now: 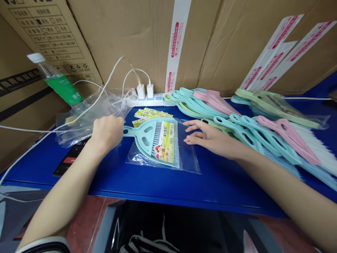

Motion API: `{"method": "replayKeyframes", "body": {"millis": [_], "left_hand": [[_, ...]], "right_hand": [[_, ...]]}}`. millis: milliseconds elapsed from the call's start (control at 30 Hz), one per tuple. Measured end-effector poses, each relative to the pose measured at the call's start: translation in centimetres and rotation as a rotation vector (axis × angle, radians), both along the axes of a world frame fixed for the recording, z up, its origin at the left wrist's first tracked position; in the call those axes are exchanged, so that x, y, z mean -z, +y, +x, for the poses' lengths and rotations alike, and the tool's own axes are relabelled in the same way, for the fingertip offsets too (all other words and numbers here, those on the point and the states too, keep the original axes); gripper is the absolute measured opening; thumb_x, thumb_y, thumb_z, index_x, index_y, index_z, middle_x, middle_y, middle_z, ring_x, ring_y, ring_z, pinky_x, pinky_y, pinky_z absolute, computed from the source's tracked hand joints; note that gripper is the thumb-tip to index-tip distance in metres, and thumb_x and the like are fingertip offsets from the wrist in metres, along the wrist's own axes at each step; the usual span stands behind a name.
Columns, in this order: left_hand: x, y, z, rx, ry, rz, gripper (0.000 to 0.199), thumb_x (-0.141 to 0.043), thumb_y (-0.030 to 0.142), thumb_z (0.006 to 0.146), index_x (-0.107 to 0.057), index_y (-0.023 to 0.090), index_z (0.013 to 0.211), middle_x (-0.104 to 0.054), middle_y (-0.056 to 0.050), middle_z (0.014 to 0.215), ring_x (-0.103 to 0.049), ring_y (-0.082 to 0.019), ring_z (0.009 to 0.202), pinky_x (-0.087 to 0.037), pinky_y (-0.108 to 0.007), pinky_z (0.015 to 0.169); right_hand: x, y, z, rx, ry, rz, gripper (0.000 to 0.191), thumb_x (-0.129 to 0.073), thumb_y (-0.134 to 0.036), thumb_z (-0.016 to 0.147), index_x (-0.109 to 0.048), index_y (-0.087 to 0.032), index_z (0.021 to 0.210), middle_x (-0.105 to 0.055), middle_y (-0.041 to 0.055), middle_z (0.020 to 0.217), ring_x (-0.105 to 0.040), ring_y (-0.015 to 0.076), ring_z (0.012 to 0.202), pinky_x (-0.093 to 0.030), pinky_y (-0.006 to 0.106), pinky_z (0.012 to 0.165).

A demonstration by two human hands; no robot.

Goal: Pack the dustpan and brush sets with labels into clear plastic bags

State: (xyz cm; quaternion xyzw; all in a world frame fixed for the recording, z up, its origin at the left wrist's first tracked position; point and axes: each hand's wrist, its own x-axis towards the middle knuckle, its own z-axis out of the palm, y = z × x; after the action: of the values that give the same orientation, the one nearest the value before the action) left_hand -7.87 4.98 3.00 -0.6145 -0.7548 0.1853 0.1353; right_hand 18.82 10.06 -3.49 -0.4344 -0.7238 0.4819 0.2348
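A mint-green dustpan (144,138) lies flat on the blue table, its handle pointing left. A small brush (157,135) with grey bristles rests in it, under a yellow-green printed card (166,142). A clear plastic bag (188,158) surrounds the pan's wide end and spreads to its right. My left hand (108,133) is closed at the tip of the dustpan handle; its fingertips are hidden. To the right, my right hand (207,137) is open, fingers apart and pointing left, above or beside the bag's right edge; contact cannot be made out.
Mint, green and pink dustpans (202,102) and brushes (273,140) are piled at right. Behind the set lie several cards (150,114) and a power strip (159,99) with chargers. At left are loose plastic bags (92,109), a bottle (61,86), a cable and a phone (70,158).
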Motion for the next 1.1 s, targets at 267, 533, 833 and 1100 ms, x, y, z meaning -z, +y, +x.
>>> {"method": "replayKeyframes", "body": {"millis": [267,533,833,1100], "left_hand": [[0.5,-0.5,0.9,0.293,-0.171,-0.168,0.05,-0.037,0.005,0.084,-0.061,0.016,0.126,-0.061,-0.014,0.129,-0.067,-0.031,0.109,-0.055,-0.039,0.086],[0.6,-0.3,0.1,0.299,-0.141,-0.207,0.042,-0.037,0.005,0.088,-0.062,0.017,0.12,-0.067,-0.011,0.124,-0.066,-0.029,0.113,-0.055,-0.036,0.088],[0.4,-0.2,0.3,0.346,-0.138,-0.196,0.045,-0.036,0.003,0.087,-0.063,0.018,0.119,-0.068,-0.01,0.121,-0.069,-0.026,0.105,-0.055,-0.032,0.082],[1.0,0.0,-0.2,0.491,-0.296,-0.159,0.044,-0.038,0.007,0.089,-0.065,0.027,0.118,-0.067,-0.002,0.13,-0.066,-0.025,0.114,-0.054,-0.033,0.084]], "right_hand": [[0.0,-0.6,0.5,-0.147,-0.355,0.622,0.044,-0.046,-0.043,0.092,-0.061,-0.015,0.123,-0.063,0.0192,0.129,-0.062,0.0336,0.117,-0.049,0.055,0.102],[0.8,-0.7,1.1,-0.288,-0.498,0.54,0.074,-0.038,-0.064,0.093,-0.045,-0.016,0.149,-0.038,0.0134,0.157,-0.033,0.0316,0.145,-0.03,0.053,0.118],[-0.6,-0.6,1.4,-0.245,-0.462,0.643,0.047,-0.046,-0.052,0.093,-0.067,-0.022,0.122,-0.069,0.0127,0.125,-0.062,0.0335,0.117,-0.046,0.053,0.102],[-1.2,-0.4,1.3,-0.173,-0.414,0.66,0.031,-0.048,-0.043,0.09,-0.062,-0.02,0.107,-0.068,0.0098,0.094,-0.062,0.0241,0.081,-0.049,0.038,0.073]]}}
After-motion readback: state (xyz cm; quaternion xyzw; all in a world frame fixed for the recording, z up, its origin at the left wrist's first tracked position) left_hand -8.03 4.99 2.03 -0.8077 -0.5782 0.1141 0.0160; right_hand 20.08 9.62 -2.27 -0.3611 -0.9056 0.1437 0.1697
